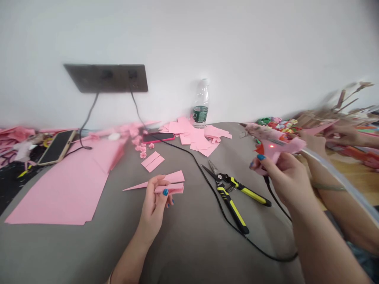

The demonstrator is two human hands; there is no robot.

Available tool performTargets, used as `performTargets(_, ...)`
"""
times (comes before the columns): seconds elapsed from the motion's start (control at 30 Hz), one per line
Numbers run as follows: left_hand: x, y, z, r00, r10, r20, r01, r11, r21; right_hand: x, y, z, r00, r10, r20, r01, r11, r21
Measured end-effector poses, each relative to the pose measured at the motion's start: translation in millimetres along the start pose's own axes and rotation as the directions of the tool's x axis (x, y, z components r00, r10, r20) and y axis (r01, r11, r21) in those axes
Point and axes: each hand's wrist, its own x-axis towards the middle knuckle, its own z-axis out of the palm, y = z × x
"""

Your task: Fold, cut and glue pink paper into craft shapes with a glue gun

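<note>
My left hand (156,197) pinches a folded piece of pink paper (174,188) between thumb and fingers. Just behind it is a long pointed pink paper strip (139,185); whether the hand also touches that strip, I cannot tell. My right hand (281,169) is wrapped round a pink hot glue gun (274,146) with a red light glowing on its side, its nozzle pointing left. A clear glue stick (334,169) sticks out of its back. Between the hands, pruning shears (227,181) with black and yellow handles rest on the grey table, blades apart.
Large pink sheets (68,185) cover the left side, beside a phone (57,148). Pink paper pieces (192,134) surround a water bottle (200,106) by the wall. A black cable (195,161) crosses the table from a wall socket (109,78). Another person's hands (340,134) are at right.
</note>
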Motion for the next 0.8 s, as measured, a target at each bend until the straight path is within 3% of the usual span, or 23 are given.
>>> performTargets(0.03,0,-1,-0.5,1.000,0.002,0.005,-0.002,1.000,-0.001,-7,-8,-6,0.996,0.035,0.087,-0.046,0.991,0.129)
performTargets(0.1,0,-2,-1.2,1.000,0.005,0.022,-0.005,1.000,-0.002,-22,-21,-16,0.941,0.079,0.330,-0.159,0.962,0.222)
performTargets(0.2,0,-2,-0.3,1.000,0.001,0.023,-0.001,1.000,0.002,-41,-30,-20,0.765,0.093,0.638,-0.307,0.923,0.233)
performTargets(0.27,-1,0,1.2,1.000,0.002,0.014,-0.002,1.000,0.005,-49,-31,-15,0.653,0.103,0.751,-0.369,0.908,0.197)
performTargets(0.33,-1,2,2.6,1.000,0.010,0.014,-0.010,1.000,0.007,-54,-30,-7,0.583,0.115,0.804,-0.385,0.911,0.149)
performTargets(0.63,-4,-2,3.6,0.998,0.059,0.030,-0.059,0.998,-0.003,-51,-33,16,0.514,0.116,0.850,-0.446,0.882,0.150)
performTargets(0.8,-4,-2,0.3,0.996,0.049,0.081,-0.052,0.998,0.030,-50,-38,20,0.516,0.138,0.845,-0.389,0.917,0.088)
